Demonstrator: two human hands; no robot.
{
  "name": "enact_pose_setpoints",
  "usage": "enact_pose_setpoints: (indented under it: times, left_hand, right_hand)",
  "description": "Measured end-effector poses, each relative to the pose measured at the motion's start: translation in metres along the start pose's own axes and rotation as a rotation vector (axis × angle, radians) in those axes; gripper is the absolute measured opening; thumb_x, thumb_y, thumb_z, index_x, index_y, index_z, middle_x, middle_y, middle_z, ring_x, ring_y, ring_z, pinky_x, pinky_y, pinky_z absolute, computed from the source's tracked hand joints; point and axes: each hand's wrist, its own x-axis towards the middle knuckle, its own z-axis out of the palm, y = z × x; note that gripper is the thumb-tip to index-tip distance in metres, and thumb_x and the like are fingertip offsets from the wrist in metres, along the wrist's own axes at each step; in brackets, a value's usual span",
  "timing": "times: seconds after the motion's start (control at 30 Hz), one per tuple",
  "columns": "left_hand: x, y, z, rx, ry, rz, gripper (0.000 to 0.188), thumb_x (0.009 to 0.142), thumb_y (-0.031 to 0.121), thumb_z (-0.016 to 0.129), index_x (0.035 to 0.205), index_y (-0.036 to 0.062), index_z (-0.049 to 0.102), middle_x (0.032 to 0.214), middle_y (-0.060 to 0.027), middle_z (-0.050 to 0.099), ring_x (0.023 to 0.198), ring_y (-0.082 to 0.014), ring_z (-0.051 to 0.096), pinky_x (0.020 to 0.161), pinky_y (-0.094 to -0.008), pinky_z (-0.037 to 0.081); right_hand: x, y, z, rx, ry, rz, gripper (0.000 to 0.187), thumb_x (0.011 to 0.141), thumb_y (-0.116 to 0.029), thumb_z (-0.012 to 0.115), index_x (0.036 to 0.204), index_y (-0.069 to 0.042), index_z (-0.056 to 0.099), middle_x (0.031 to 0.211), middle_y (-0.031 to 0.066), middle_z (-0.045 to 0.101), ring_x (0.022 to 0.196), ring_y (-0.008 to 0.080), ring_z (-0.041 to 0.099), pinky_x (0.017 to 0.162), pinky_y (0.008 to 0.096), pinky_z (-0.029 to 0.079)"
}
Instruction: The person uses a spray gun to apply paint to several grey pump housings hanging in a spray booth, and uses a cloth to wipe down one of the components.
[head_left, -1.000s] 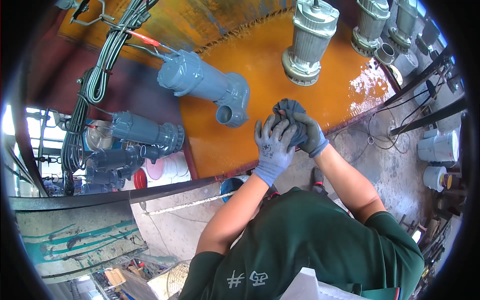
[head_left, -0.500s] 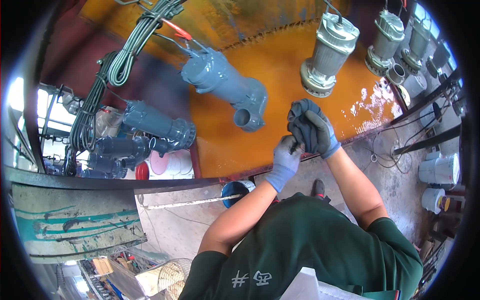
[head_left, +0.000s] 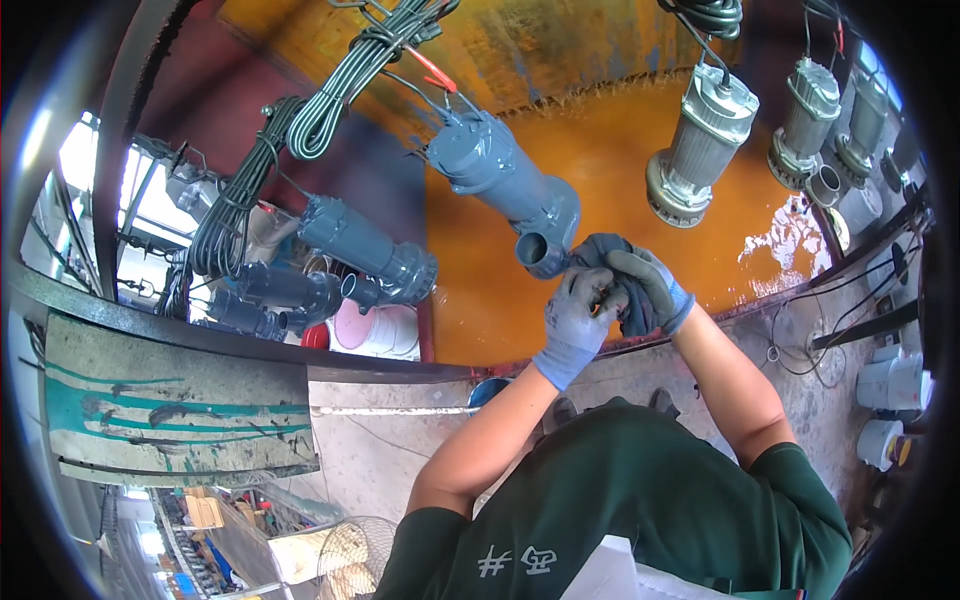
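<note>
Grey cloth (head_left: 603, 248), seemingly between both hands (head_left: 577, 322) (head_left: 657, 287).

At the left of the frame, a pale panel (head_left: 180, 395) bears teal streaks and dark smears; below it, near the bottom edge, is a round wire guard (head_left: 350, 555). Pale buckets (head_left: 893, 380) stand on the grey floor (head_left: 800, 390) at far right. Left of centre, a red container (head_left: 316, 337) sits beside a pink-topped bucket (head_left: 390, 335).

The left hand (head_left: 578, 318) and right hand (head_left: 652, 284) partly hide the dark grey cloth (head_left: 603, 247).
</note>
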Motion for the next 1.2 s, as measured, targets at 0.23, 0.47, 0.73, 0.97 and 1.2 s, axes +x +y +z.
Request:
enact_pose_setpoints:
  times: [0.23,0.47,0.73,0.97,1.2]
  left_hand:
    - [0.059,0.018,-0.061,-0.052,0.125,0.088,0.028,0.086,0.009,0.081,0.107,0.0042,0.063,0.095,-0.0057,0.060,0.079,-0.0140,0.061,0.071,-0.0290,0.052]
    - [0.278,0.049,-0.265,0.981,0.342,0.694,0.060,0.090,0.050,0.074,0.126,0.0035,0.066,0.126,-0.0210,0.065,0.121,-0.0410,0.056,0.104,-0.0504,0.043]
    - [0.349,0.043,-0.267,1.063,-0.156,0.422,0.051,0.099,0.045,0.058,0.129,0.0046,0.064,0.126,-0.0216,0.065,0.120,-0.0385,0.060,0.104,-0.0441,0.046]
    - [0.352,0.028,-0.269,1.251,-0.130,0.744,0.037,0.103,0.034,0.049,0.118,0.0061,0.066,0.115,-0.0232,0.066,0.112,-0.0431,0.061,0.097,-0.0505,0.049]
    - [0.316,0.059,-0.216,1.073,0.086,0.357,0.027,0.094,0.020,0.056,0.110,0.0030,0.068,0.109,-0.0240,0.069,0.106,-0.0423,0.064,0.096,-0.0508,0.051]
  right_hand:
    - [0.004,-0.023,0.012,0.221,-0.065,0.349,0.039,0.104,-0.041,0.047,0.126,-0.010,0.060,0.087,0.0110,0.066,0.067,0.0232,0.064,0.053,0.0371,0.050]
    - [0.065,-0.017,0.014,0.002,0.159,0.223,0.029,0.100,-0.021,0.056,0.114,0.004,0.054,0.077,0.0188,0.060,0.050,0.0246,0.058,0.045,0.0375,0.048]
    - [0.171,0.001,-0.016,1.063,0.151,1.367,0.024,0.090,-0.028,0.069,0.081,-0.013,0.053,0.069,0.0034,0.059,0.050,0.0114,0.056,0.047,0.0265,0.049]
    - [0.188,0.016,0.028,0.573,0.595,0.727,0.030,0.085,-0.021,0.074,0.067,-0.011,0.051,0.065,0.0014,0.059,0.044,0.0063,0.053,0.040,0.0196,0.044]
    - [0.197,0.013,0.013,0.540,0.212,0.604,0.019,0.096,-0.024,0.060,0.084,-0.009,0.058,0.071,0.0034,0.062,0.055,0.0113,0.057,0.052,0.0242,0.049]
